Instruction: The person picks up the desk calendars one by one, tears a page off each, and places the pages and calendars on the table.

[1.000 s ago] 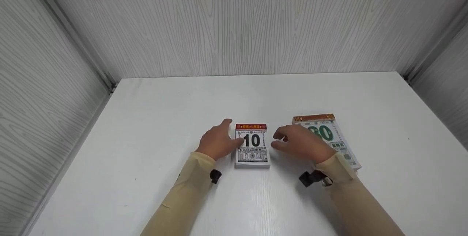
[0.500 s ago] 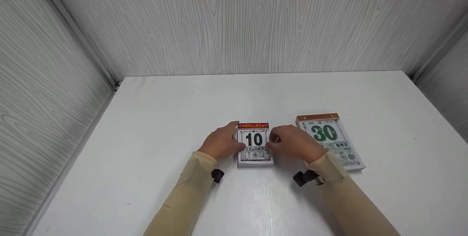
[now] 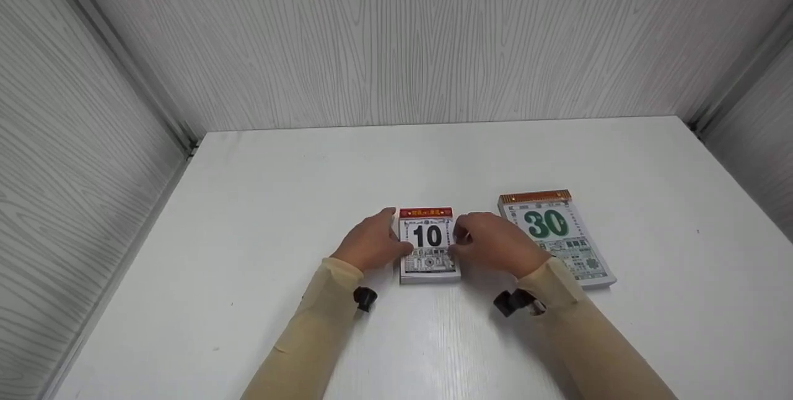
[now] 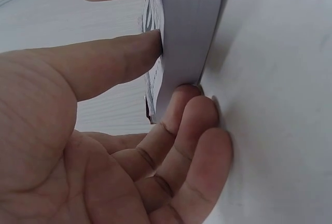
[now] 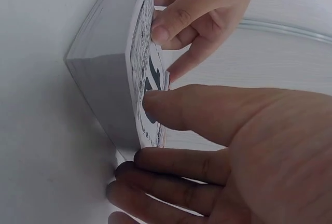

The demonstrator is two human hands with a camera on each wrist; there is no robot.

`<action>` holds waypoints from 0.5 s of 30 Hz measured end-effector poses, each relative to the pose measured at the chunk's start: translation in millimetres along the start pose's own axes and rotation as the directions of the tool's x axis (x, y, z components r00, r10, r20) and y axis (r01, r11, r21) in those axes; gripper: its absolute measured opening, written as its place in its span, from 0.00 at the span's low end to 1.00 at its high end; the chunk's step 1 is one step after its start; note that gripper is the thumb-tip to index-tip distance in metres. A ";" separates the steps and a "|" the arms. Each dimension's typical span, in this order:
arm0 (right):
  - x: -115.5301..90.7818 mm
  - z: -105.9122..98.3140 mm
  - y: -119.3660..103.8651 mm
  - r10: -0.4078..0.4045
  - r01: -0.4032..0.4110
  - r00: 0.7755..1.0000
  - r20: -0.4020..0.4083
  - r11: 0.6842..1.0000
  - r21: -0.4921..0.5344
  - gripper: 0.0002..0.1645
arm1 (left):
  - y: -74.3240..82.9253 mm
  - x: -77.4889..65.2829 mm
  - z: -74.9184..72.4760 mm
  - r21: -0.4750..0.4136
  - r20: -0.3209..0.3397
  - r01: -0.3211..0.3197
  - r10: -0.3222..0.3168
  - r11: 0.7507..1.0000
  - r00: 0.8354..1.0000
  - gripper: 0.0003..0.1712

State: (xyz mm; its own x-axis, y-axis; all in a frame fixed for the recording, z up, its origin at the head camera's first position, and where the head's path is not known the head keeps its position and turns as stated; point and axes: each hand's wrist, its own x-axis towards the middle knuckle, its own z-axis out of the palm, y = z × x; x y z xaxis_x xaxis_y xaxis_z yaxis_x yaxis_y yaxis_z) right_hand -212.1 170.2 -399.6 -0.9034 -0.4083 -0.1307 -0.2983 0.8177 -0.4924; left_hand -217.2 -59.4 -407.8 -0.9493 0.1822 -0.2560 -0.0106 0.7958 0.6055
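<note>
Left wrist view, calendar, cut off

One calendar pad lies on the table between the left hand and the right hand, each touching its own side. Apart to the right lies a second calendar pad (partly covered by the right hand in the head view). Behind the table stands a back panel, with side panels left and right.
</note>
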 end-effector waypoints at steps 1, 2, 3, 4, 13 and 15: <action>0.2 0.6 0.3 0.000 0.000 1.000 0.001 1.000 -0.011 0.13 | -0.2 -0.1 -0.1 0.001 0.001 -0.004 0.004 1.000 1.000 0.42; 0.3 1.1 0.5 0.001 -0.001 1.000 0.001 1.000 -0.021 0.14 | -0.3 -0.4 -0.1 0.001 0.001 -0.010 0.010 1.000 1.000 0.39; 0.7 1.8 1.0 0.002 -0.002 1.000 0.001 0.999 -0.036 0.14 | -0.2 -0.6 -0.2 0.003 0.002 -0.014 0.014 1.000 1.000 0.37; 1.4 2.4 1.4 0.002 -0.002 1.000 0.003 0.999 -0.051 0.15 | -0.1 -0.8 -0.1 0.003 0.004 -0.018 0.018 1.000 1.000 0.36; 3.3 4.5 1.4 0.007 -0.007 1.000 0.006 0.997 -0.074 0.17 | -0.3 -1.2 0.8 0.006 0.012 -0.043 0.043 0.999 0.999 0.34; 4.1 5.5 0.5 0.009 -0.009 1.000 0.005 0.997 -0.071 0.17 | -1.7 -0.4 1.2 0.006 0.013 -0.046 0.046 0.999 0.999 0.34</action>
State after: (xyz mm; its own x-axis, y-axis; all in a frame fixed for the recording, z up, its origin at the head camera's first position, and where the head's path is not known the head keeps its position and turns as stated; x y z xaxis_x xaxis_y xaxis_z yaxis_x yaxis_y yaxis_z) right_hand -214.3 166.7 -405.1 -0.9047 -0.4026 -0.1394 -0.3114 0.8482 -0.4285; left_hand -216.4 -60.1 -409.6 -0.9447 0.2259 -0.2377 0.0350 0.7902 0.6118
